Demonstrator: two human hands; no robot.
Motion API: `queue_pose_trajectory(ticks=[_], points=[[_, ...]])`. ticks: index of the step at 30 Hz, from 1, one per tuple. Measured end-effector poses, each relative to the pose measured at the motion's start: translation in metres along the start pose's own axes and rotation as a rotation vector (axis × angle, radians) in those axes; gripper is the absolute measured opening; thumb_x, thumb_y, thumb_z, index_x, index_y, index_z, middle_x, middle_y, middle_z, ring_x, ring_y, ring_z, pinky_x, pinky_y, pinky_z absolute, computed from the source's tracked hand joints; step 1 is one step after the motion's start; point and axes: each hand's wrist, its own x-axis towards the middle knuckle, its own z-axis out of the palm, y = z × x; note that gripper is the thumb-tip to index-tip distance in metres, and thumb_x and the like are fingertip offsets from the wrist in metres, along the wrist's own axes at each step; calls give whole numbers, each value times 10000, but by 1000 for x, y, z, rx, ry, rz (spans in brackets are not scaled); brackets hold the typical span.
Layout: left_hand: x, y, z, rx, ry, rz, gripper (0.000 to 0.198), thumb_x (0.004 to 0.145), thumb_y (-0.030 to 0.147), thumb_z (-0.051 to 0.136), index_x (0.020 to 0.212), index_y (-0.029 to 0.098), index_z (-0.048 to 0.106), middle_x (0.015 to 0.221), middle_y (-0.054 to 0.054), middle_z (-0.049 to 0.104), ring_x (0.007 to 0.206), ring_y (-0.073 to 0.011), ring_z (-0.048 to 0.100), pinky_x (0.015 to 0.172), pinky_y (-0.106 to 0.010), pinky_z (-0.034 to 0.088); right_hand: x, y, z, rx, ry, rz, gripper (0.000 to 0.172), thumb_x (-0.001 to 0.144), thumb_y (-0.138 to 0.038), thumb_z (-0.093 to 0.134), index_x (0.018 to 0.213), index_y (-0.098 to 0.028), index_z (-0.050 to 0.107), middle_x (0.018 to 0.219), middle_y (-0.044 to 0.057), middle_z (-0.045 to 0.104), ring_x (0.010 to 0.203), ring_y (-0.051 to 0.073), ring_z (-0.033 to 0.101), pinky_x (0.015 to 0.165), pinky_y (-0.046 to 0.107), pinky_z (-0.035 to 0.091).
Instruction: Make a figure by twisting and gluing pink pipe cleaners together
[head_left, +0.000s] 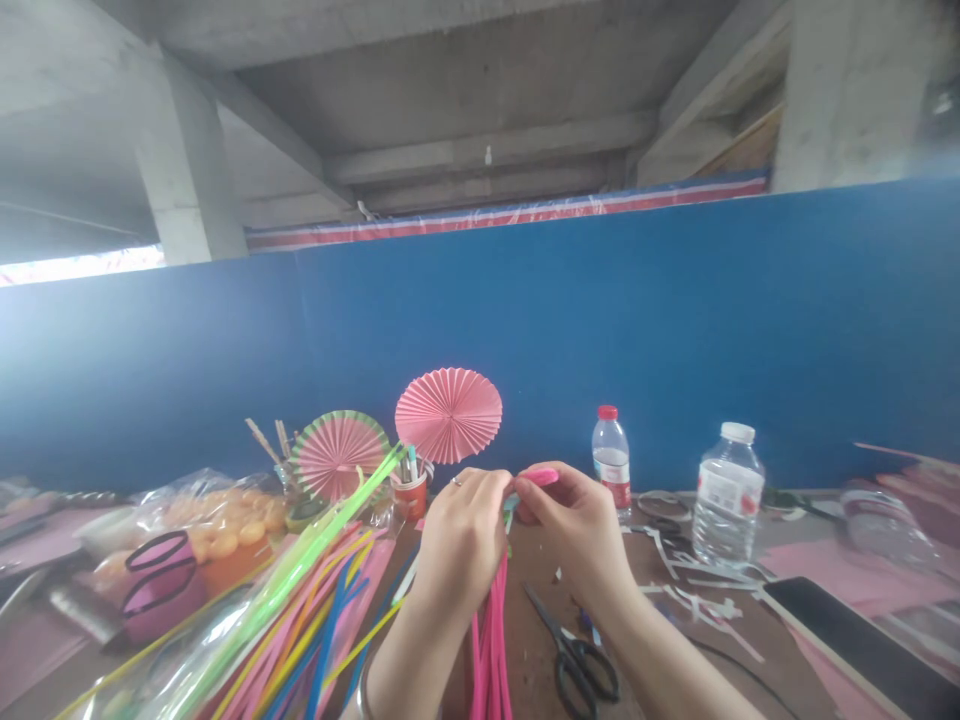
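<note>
Basically a raw concrete room: grey ceiling [450,100] w/ beams overhead, blue wall [525,310] right across behind the work. Below it, brown table [534,650], looks hard & flat, v. cluttered, incl. pink paper toward the R edge. Coloured strips [328,640] fan out over the L side, partly in clear plastic. Task's own stuff, the pink strips [493,640], hangs in a narrow bunch btwn the forearms, lower ends running out of frame. Prob. v. light, bendy but a bit springy, maybe slick & apt to slide past each other; not fragile, tho a hard fold would prob. crease them. Best hold, I'd say: pinch the whole bunch near its top, edges together, & leave the tails loose. L hand [466,535] curls in at the bunch's head, tips hidden, so can't tell exactly what it grips; R hand [576,522] pinches a pink loop btwn thumb & fingers, just above the bunch. Black scissors [576,660] lie on the table near the R forearm, w/ white scraps [709,605] past it. Pink loop [543,476] looks small & soft, so fingertips only. Smallest: a pale blue-green bit [511,503] btwn the hands, too blurred to make out.
</note>
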Motion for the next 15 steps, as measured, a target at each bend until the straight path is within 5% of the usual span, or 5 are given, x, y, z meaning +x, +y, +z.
queue_pose_trajectory(ticks=[3, 6, 8, 12, 15], points=[[2, -13, -14, 5, 80, -110, 187, 835, 125, 434, 803, 178, 610, 731, -57, 677, 686, -193, 620, 634, -267, 415, -7, 17, 12, -107, -92, 21, 188, 817, -345, 513, 920, -206, 586, 744, 8, 645, 636, 150, 595, 589, 250, 464], [4, -27, -35, -33, 151, -255, 150, 826, 148, 460, 817, 184, 605, 731, -30, 690, 667, -171, 628, 620, -236, 415, -15, 54, 27, -596, -364, 108, 156, 800, -277, 514, 729, -204, 631, 689, 2, 666, 685, 171, 619, 643, 250, 442], [4, -33, -48, -40, 185, -329, 129, 822, 173, 480, 797, 193, 605, 719, -10, 694, 637, -155, 623, 595, -217, 404, -18, 83, 38, -711, -384, 184, 134, 764, -208, 548, 670, -181, 639, 688, 40, 678, 710, 207, 631, 676, 292, 437], [3, -40, -62, -64, 194, -386, 116, 827, 202, 488, 776, 197, 592, 699, 3, 692, 602, -141, 612, 581, -201, 400, -7, 125, 56, -908, -361, 356, 204, 809, -301, 561, 891, -129, 634, 877, 131, 667, 852, 273, 617, 741, 404, 446], [1, -45, -64, -109, 182, -403, 99, 825, 213, 498, 788, 202, 589, 709, 5, 692, 635, -149, 625, 602, -204, 406, 13, 140, 65, -956, -384, 458, 259, 867, -300, 527, 1078, -153, 553, 1084, 74, 588, 922, 204, 589, 783, 403, 481]])
